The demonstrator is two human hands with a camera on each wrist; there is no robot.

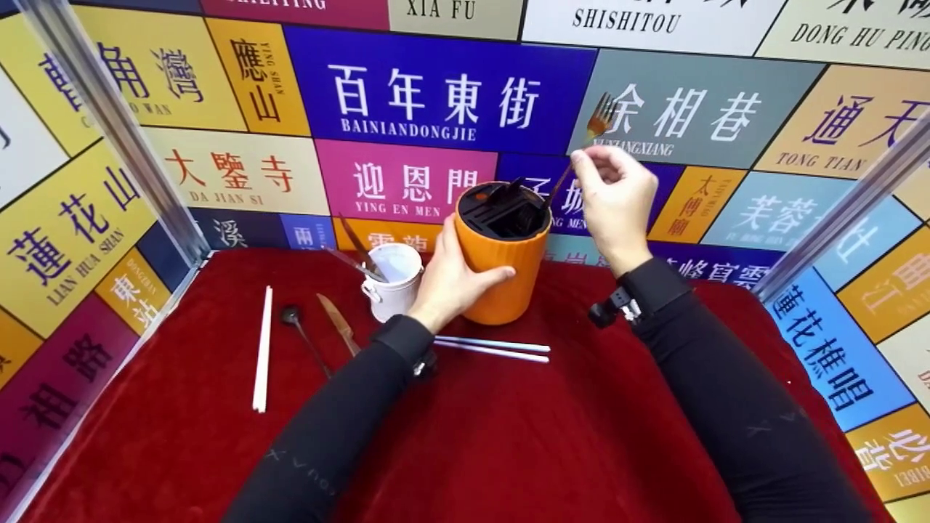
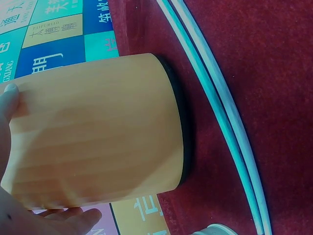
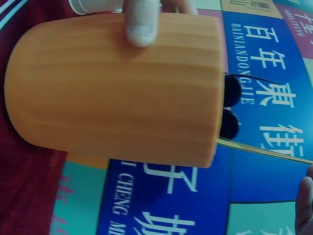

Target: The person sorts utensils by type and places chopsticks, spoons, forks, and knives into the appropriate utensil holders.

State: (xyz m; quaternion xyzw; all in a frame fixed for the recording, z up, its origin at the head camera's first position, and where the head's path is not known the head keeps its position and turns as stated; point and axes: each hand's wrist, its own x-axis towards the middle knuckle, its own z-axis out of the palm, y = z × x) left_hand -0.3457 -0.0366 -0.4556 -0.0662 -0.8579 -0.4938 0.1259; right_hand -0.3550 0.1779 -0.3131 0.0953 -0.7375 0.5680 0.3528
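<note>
An orange utensil holder [image 1: 506, 280] with a black slotted top [image 1: 501, 211] stands toward the back of the red cloth. My left hand [image 1: 456, 280] grips its left side, thumb across the front; in the left wrist view the fingers reach round it. Dark utensils stick out of the slots. Above the holder's right edge, my right hand [image 1: 616, 196] pinches a gold-toned fork [image 1: 601, 120] by its handle, tines up. The fork's lower end meets the holder's top right rim; how deep it goes is hidden. In the right wrist view the thin handle [image 3: 264, 150] runs from the rim to my fingertips.
A small white bucket [image 1: 392, 290] with utensils in it stands left of the holder. On the red cloth [image 1: 581, 436] lie white chopsticks [image 1: 263, 349], a dark spoon [image 1: 292, 317], a knife [image 1: 336, 319] and two pale chopsticks [image 1: 501, 347]. A sign-covered wall rises behind.
</note>
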